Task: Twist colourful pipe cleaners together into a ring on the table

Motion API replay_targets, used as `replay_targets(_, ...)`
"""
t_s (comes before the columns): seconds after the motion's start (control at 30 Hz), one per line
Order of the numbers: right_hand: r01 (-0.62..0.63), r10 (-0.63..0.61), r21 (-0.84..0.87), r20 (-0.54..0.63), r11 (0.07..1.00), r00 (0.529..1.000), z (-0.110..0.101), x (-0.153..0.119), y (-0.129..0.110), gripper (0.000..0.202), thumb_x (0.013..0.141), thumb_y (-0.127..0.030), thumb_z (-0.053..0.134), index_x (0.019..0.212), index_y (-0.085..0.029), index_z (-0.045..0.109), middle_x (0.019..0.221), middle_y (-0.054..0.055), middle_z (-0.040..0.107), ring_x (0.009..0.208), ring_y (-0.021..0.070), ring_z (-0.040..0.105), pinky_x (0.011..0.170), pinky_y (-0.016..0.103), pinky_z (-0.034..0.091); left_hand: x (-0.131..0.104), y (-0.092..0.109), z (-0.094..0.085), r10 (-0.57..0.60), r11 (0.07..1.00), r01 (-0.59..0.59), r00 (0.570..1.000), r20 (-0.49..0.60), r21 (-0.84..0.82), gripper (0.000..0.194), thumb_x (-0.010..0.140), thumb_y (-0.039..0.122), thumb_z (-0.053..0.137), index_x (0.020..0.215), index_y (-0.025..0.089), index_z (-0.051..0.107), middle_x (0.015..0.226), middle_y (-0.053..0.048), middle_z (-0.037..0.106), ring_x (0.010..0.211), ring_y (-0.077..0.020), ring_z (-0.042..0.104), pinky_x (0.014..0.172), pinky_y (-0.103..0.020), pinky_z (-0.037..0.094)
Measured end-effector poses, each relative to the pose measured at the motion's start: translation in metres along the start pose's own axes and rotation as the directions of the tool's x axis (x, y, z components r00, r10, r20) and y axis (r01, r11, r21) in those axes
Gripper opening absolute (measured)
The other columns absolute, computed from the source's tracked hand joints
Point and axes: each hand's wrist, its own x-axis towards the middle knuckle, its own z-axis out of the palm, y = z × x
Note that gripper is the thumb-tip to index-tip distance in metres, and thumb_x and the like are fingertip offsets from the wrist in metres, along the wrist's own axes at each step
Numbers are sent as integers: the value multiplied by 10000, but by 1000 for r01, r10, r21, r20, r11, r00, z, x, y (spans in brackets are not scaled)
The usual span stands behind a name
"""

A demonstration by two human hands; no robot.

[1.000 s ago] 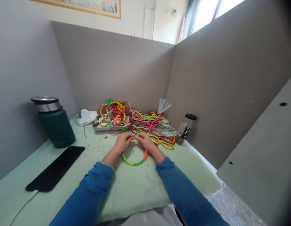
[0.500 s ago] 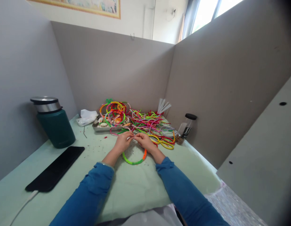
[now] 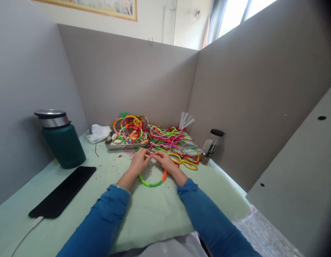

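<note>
Both hands meet at the far side of a pipe-cleaner ring, whose near part shows yellow-green, green and orange. My left hand is closed, thumb and fingers pinching at the ring's top. Fingertip to fingertip with it, my right hand pinches the same spot, where a bit of pink shows. The fingers hide most of the ring's far part. Just beyond lies a heap of loose pipe cleaners in many colours. Yellow loops lie right of my right hand.
A metal tray holds shells and several coloured rings. At left stand a green flask and a black phone lies on a cable. A clear jar leans at right. Grey partitions enclose the table.
My left hand's fingers have shifted slightly at the pinch point. Otherwise the ring, both arms and the table's things stay put.
</note>
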Motion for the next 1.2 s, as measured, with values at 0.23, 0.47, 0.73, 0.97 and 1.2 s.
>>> replay_targets(0.23,0,0,2,-2,1000,1000,1,0,-2,254,750,-408,607,830,-167,598,482,-73,374,418,70,296,409,209,206,2,0,-1,-93,995,96,993,72,-39,122,775,269,585,847,179,624,814,-28,640,614,-123,558,601,-244,415)
replay_targets(0.47,5,-5,-15,-1,1000,1000,0,-2,-2,230,773,-398,583,819,-173,585,485,-75,370,417,71,294,410,208,212,0,4,0,-223,958,240,968,119,-155,171,760,319,591,851,175,576,628,15,630,481,-112,544,513,-225,378)
replay_targets(0.73,14,-13,-39,25,999,1000,0,-2,-3,206,782,-387,573,798,-181,575,480,-73,367,416,75,294,414,211,215,0,4,0,-309,830,390,916,255,-398,230,701,342,645,804,173,528,488,54,561,382,-114,517,416,-212,348)
replay_targets(0.97,0,1,-43,20,999,1000,0,-3,-4,209,773,-386,576,808,-180,580,481,-74,372,414,73,293,410,207,206,1,-2,3,-327,741,434,900,290,-512,357,653,436,694,833,158,561,528,19,603,409,-117,547,426,-213,388)
replay_targets(1.2,10,-9,-70,21,998,1000,0,-3,-4,194,774,-363,571,802,-171,586,487,-72,383,423,71,306,417,201,223,1,-1,2,-335,738,423,906,259,-525,338,662,431,680,816,150,572,566,6,616,420,-112,549,429,-216,408)
